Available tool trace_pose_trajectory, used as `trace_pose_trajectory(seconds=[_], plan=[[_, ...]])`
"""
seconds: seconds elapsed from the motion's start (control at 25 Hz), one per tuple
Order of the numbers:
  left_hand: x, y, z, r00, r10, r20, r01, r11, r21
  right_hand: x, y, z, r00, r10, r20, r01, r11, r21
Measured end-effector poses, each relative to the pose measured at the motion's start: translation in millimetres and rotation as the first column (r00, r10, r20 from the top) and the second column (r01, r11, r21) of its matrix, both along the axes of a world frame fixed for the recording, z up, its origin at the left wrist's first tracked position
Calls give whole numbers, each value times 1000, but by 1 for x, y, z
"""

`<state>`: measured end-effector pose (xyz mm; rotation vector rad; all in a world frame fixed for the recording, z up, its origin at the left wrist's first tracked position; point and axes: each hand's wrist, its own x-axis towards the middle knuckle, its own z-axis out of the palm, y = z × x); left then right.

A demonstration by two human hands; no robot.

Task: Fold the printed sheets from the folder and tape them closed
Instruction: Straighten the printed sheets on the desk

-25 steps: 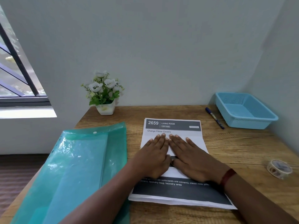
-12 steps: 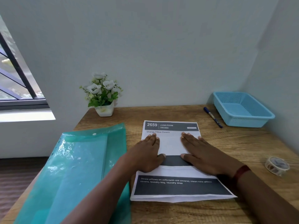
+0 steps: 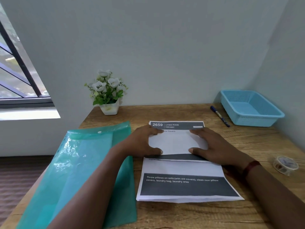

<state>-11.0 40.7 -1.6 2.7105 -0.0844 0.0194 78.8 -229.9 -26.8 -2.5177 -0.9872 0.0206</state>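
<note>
Sliding apart, the left hand (image 3: 140, 142) and right hand (image 3: 212, 146) press the folded flap of the white printed sheet (image 3: 181, 167), fingers spread, gripping nothing. It lies on the wooden desk (image 3: 165, 113), long axis pointing away; translucent tape roll (image 3: 285, 165) nearer the right.

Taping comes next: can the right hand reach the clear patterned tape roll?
Probably yes: the clear patterned tape roll lies on the wooden table right of the right hand, nothing between; the hand must leave the printed white sheet.
</note>
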Motion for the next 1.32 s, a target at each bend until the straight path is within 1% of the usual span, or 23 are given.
trace_pose_trajectory(seconds=[0.08,0.16,0.24,0.36,0.44,0.52,0.6,0.72,0.88,0.96,1.08,1.16,1.32], plan=[[-1,0,1,1000,8,15,-7,999,-31,1,-2,-1,1000,-17,-24,17,1000,-5],[-1,-1,3,996,7,84,-2,998,-57,1,-2,0,999,-19,-29,20,1000,19],[0,-1,5,987,25,162,-9,995,-96,0,-1,4,999,-30,-22,31,997,74],[2,2,4,963,129,236,-73,970,-231,0,-1,10,996,-91,-3,90,975,205],[3,5,4,943,182,279,-83,939,-335,0,-1,12,990,-140,-5,135,945,296],[3,6,5,930,205,306,-74,918,-390,0,-1,13,984,-172,-51,178,893,413],[1,5,8,920,219,326,-69,907,-415,1,0,13,978,-179,-110,210,820,533],[0,3,11,910,225,347,-61,903,-426,1,0,17,970,-157,-185,241,721,650],[0,2,12,891,232,390,-69,919,-389,-1,0,21,972,-143,-185,232,693,683],[0,4,13,884,251,395,-79,912,-403,-2,-1,22,976,-118,-182,213,678,704],[-2,4,16,876,256,408,-70,906,-418,-3,-2,24,979,-115,-167,200,686,699],[-4,5,18,878,242,413,-64,915,-399,-3,-2,25,980,-113,-163,195,698,689],[-7,7,21,918,148,367,-48,962,-270,-6,-4,26,985,-77,-157,163,736,657]])
